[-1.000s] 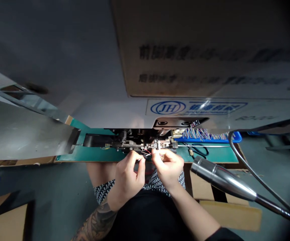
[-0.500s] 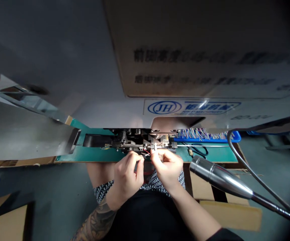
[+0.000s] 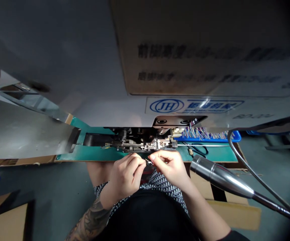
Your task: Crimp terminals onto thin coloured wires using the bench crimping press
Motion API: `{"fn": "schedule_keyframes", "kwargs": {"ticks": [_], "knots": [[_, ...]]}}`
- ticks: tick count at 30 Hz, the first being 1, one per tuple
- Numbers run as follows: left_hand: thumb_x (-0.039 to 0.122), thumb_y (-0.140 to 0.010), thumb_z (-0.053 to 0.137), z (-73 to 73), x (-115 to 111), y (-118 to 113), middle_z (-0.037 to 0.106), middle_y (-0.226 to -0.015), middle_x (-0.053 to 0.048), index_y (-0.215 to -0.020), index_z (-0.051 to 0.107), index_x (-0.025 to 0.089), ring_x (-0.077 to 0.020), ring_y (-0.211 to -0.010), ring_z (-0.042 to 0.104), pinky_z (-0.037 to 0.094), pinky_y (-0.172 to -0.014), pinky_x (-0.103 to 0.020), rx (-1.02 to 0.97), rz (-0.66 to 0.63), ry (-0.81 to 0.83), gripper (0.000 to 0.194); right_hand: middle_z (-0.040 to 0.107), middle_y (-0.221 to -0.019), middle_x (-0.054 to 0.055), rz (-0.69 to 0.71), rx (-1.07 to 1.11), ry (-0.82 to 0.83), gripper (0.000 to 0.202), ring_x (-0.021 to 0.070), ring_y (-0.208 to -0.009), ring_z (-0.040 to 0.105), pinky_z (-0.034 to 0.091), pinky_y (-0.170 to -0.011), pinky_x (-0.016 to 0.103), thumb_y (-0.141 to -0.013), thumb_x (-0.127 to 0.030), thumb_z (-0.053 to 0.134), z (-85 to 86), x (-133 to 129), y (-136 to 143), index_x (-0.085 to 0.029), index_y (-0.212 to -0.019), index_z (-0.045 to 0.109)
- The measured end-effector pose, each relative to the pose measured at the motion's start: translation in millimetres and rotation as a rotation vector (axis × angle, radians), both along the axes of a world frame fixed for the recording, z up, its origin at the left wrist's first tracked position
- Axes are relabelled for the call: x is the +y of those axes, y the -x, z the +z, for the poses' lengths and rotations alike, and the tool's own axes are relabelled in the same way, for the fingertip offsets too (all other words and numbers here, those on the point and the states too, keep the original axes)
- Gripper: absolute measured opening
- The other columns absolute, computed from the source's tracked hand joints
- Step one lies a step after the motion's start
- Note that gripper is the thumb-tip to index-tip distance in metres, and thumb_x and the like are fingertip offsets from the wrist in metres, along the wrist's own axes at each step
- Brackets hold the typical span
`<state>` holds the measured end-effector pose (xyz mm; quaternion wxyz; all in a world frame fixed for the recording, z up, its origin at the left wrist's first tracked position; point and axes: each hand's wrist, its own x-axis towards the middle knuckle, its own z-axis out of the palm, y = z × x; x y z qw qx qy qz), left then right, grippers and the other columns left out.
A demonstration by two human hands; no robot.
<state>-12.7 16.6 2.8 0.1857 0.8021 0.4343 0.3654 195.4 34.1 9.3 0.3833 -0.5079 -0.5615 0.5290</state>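
Observation:
My left hand (image 3: 128,174) pinches the left end of some short thin wires (image 3: 149,161) just in front of the machine. Against their other side, the thumb and fingers of my right hand (image 3: 168,166) are closed. The wires look white and red; their ends are too small to make out. Both hands are a small gap apart, below the metal mechanism (image 3: 145,145) of the machine (image 3: 84,67), and neither touches it.
Many coloured wires lie in a blue tray (image 3: 236,136) behind the green table (image 3: 99,155) on the right. Black-handled scissors (image 3: 200,149) rest beside it. A metal lamp (image 3: 217,175) reaches in from the right. Cardboard (image 3: 235,214) lies below.
Both hands keep their pinch on the wires. My right hand has drawn back from the mechanism toward my body, and the machine's parts above it have shifted and show more.

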Motion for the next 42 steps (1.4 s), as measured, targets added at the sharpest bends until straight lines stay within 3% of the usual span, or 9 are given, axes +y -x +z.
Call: {"fn": "schedule_keyframes", "kwargs": {"ticks": [2,5,10,18,24,28,35,42], "knots": [[0.011,-0.104,0.058,3.8,1.0,3.4,0.073,-0.087,-0.004,-0.096,0.062,0.02,-0.0185,-0.08,0.071,0.056,-0.075,-0.032,-0.026,-0.021,0.114,0.013,0.071,-0.061,-0.001,0.036,0.043,0.013,0.027,0.0161,-0.047,0.06,0.049,-0.045,0.028,-0.101,-0.043,0.074,-1.9,0.0,-5.4,-0.021,-0.089,0.085],[0.015,-0.105,0.057,8.9,3.3,8.0,0.074,-0.085,-0.003,-0.095,0.064,0.021,-0.0179,-0.078,0.071,0.055,-0.073,-0.032,-0.035,-0.042,0.214,0.014,0.079,-0.071,0.001,0.096,-0.033,-0.165,0.02,0.0177,-0.053,0.067,0.055,-0.052,0.031,-0.101,-0.038,0.076,-3.5,0.4,-9.8,-0.024,-0.094,0.088],[0.016,-0.105,0.055,10.3,6.7,8.0,0.073,-0.084,-0.004,-0.094,0.065,0.02,-0.018,-0.077,0.07,0.055,-0.07,-0.033,-0.023,-0.028,0.196,0.015,0.08,-0.072,0.0,0.078,-0.126,-0.356,0.013,0.0185,-0.057,0.07,0.057,-0.058,0.033,-0.099,-0.03,0.078,-2.2,2.1,-7.7,-0.025,-0.09,0.087],[0.011,-0.105,0.056,4.9,9.3,-0.2,0.073,-0.088,-0.005,-0.098,0.063,0.02,-0.0193,-0.081,0.072,0.059,-0.076,-0.034,0.018,0.009,0.043,0.013,0.072,-0.063,-0.002,-0.145,-0.162,-0.436,0.017,0.0173,-0.05,0.063,0.053,-0.052,0.034,-0.097,-0.025,0.077,-4.7,-1.3,4.2,-0.025,-0.081,0.082],[0.006,-0.101,0.06,1.9,11.4,-12.8,0.076,-0.09,-0.007,-0.101,0.065,0.019,-0.0216,-0.085,0.076,0.063,-0.078,-0.033,0.023,0.109,-0.132,0.013,0.074,-0.068,-0.002,-0.437,-0.224,-0.63,0.012,0.0177,-0.055,0.065,0.055,-0.055,0.033,-0.094,-0.014,0.077,-20.4,-6.8,21.2,-0.024,-0.087,0.08],[0.005,-0.1,0.062,0.4,11.1,-17.3,0.076,-0.09,-0.007,-0.102,0.065,0.018,-0.0217,-0.085,0.077,0.063,-0.077,-0.033,0.038,0.119,-0.145,0.013,0.072,-0.066,-0.002,-0.547,-0.247,-0.639,0.013,0.0161,-0.053,0.062,0.052,-0.052,0.031,-0.092,-0.013,0.08,-25.4,-6.1,29.0,-0.023,-0.083,0.078],[0.007,-0.1,0.063,-1.6,8.0,-11.4,0.075,-0.087,-0.006,-0.098,0.064,0.018,-0.0216,-0.082,0.076,0.062,-0.075,-0.033,0.032,0.147,-0.112,0.011,0.059,-0.056,-0.006,-0.483,-0.188,-0.564,0.023,0.0109,-0.047,0.051,0.048,-0.05,0.027,-0.092,-0.016,0.081,-23.6,-1.7,30.5,-0.02,-0.071,0.073],[0.007,-0.1,0.063,-4.9,6.8,-11.9,0.075,-0.088,-0.006,-0.099,0.065,0.018,-0.0211,-0.082,0.076,0.062,-0.075,-0.032,0.021,0.173,-0.131,0.011,0.063,-0.057,-0.006,-0.506,-0.125,-0.506,0.02,0.0098,-0.047,0.053,0.046,-0.049,0.025,-0.091,-0.015,0.081,-24.8,0.2,33.0,-0.019,-0.073,0.075]]}}
